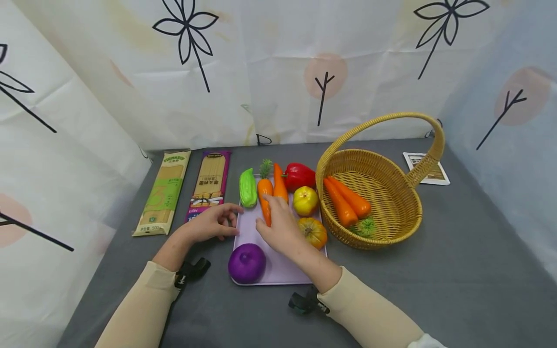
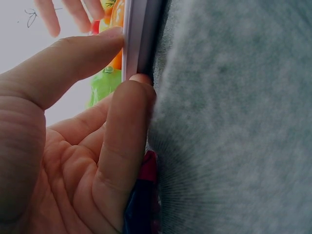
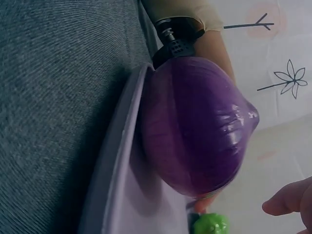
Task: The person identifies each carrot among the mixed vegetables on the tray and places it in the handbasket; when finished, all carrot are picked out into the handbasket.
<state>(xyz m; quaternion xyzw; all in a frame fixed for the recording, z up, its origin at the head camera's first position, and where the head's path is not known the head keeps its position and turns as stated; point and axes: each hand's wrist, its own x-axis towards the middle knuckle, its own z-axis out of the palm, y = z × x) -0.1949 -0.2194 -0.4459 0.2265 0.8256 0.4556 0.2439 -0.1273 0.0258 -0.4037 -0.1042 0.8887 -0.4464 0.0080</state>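
My left hand [image 1: 214,223] pinches the left rim of a lilac tray [image 1: 278,270]; in the left wrist view the thumb [image 2: 92,56] lies on the tray's edge, fingers outside it. Over the tray hangs my right hand [image 1: 283,227], near two carrots, one with a leafy top [image 1: 264,188], the other [image 1: 280,182] partly hidden by that hand. Its fingers look fairly straight and nothing shows in its grasp. Also on the tray are a purple onion [image 1: 247,263], a bumpy green vegetable [image 1: 248,188], a red bell pepper [image 1: 300,177], a yellow fruit [image 1: 305,201] and a small pumpkin [image 1: 313,233].
A wicker basket [image 1: 402,212] with a tall handle stands right of the tray, holding carrots [image 1: 344,203]. Two noodle packets, one green [image 1: 163,193] and one purple-edged [image 1: 210,181], lie to the left. A white-framed card [image 1: 437,176] lies behind the basket. Printed cloth walls enclose the grey table.
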